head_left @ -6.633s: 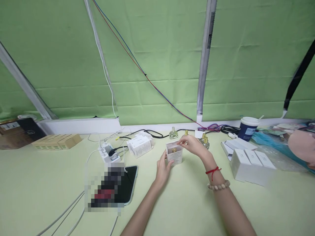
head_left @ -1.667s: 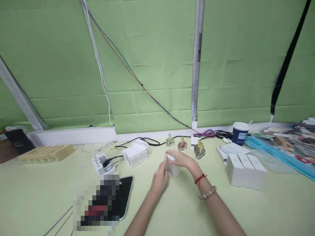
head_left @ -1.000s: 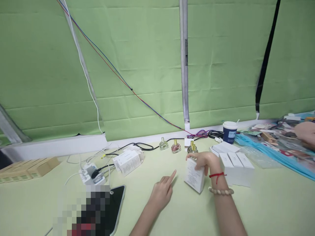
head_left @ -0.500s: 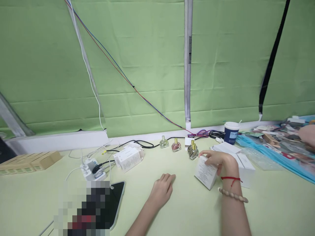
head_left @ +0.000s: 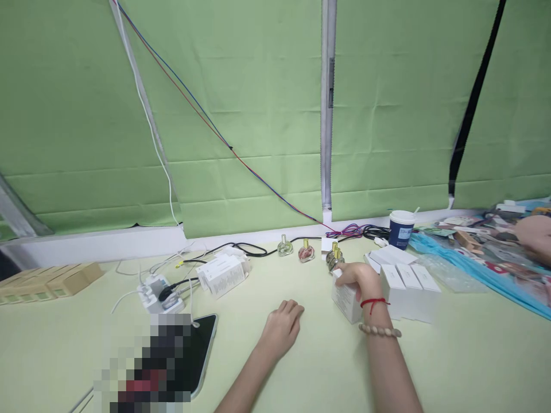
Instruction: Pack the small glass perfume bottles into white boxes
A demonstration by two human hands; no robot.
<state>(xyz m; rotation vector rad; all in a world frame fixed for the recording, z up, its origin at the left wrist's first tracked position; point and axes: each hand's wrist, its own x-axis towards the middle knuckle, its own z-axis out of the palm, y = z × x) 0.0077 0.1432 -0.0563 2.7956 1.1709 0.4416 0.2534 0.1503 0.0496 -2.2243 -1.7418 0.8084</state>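
My right hand (head_left: 360, 278) grips a small white box (head_left: 345, 301) with printed text from above, its fingers over the top and sides. The box stands on the table, just left of a row of white boxes (head_left: 415, 298). Behind it are glass bottles with gold tops (head_left: 334, 259), partly hidden by my hand. A bottle with pink contents (head_left: 306, 252) and a clear one (head_left: 284, 246) stand farther left. My left hand (head_left: 282, 327) rests on the tabletop, fingers loosely laid down and holding nothing.
White cartons (head_left: 224, 272) lie left of centre, near a power strip (head_left: 160, 295) and cables. A tablet (head_left: 202, 355) is at the front left, kraft boxes (head_left: 73, 279) at far left. A blue cup (head_left: 402, 230) stands at the back, beside clutter on blue plastic (head_left: 447, 258).
My right hand has moved left with the white box, which went from tilted to standing upright on the table. More of the row of white boxes now shows. My left hand has stayed in place.
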